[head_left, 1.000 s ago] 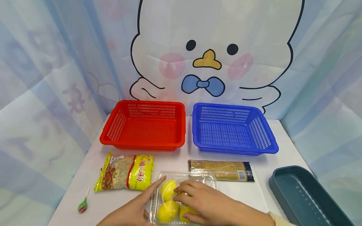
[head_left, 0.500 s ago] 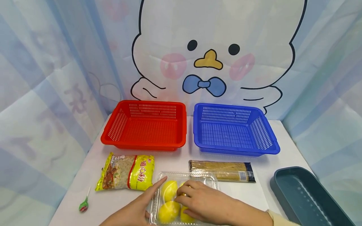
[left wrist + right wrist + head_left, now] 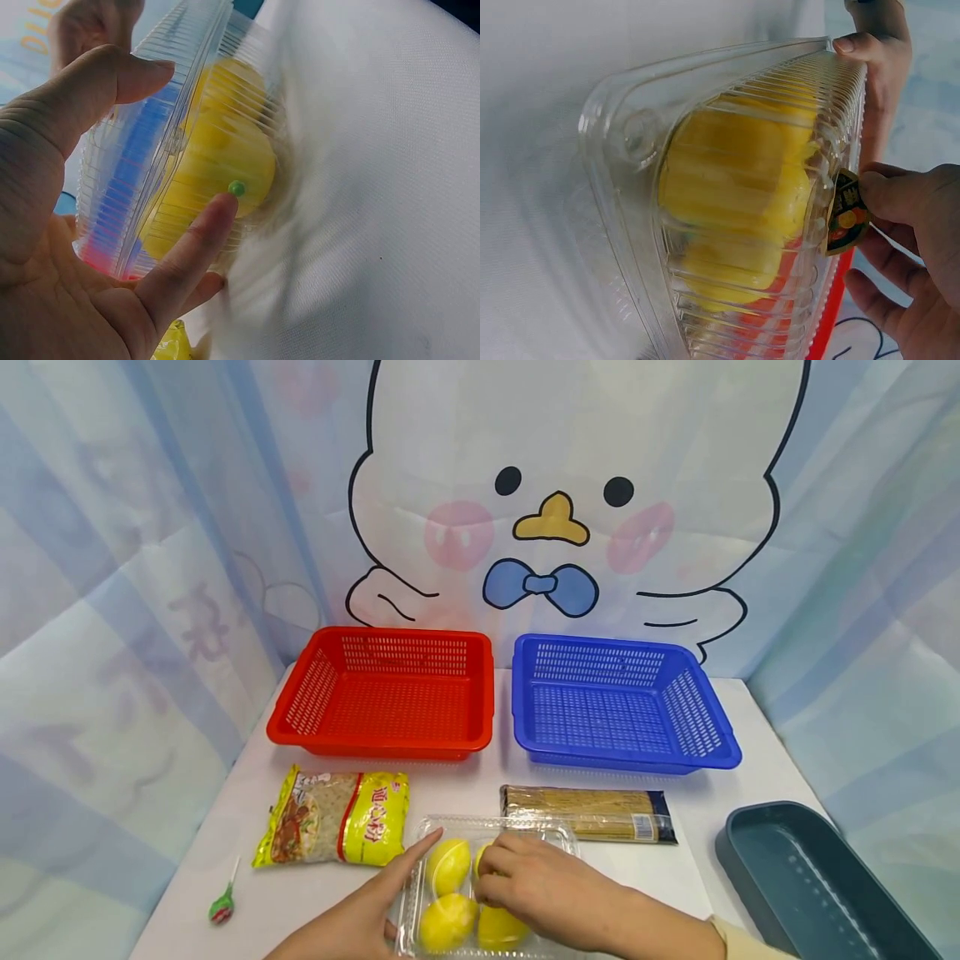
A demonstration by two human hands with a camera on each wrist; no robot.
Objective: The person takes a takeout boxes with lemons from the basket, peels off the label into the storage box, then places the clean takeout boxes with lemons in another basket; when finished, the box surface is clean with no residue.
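A clear plastic box (image 3: 566,839) of lemons sits at the table's front. Inside lie several yellow lemons (image 3: 450,922). My left hand (image 3: 367,906) holds the box by its left side, the thumb bent at the lid edge and one finger against the ribbed wall in the left wrist view. A small green spot (image 3: 236,187) shows at that fingertip. Over the lid, my right hand (image 3: 543,889) has its fingers curled in. In the right wrist view it pinches the edge of a dark sticker (image 3: 847,214) printed with orange fruit, which stands at the lid surface.
A red basket (image 3: 307,747) and a blue basket (image 3: 622,760) stand at the back. Nearer lie a yellow pasta bag (image 3: 330,818) and a pack of dry noodles (image 3: 592,814). A green lollipop (image 3: 222,907) lies left; a dark teal tray (image 3: 757,885) stands right.
My right hand's fingers have drawn together from a looser spread over the lid into a pinch, the hand rising a little. The left hand and the box keep their place.
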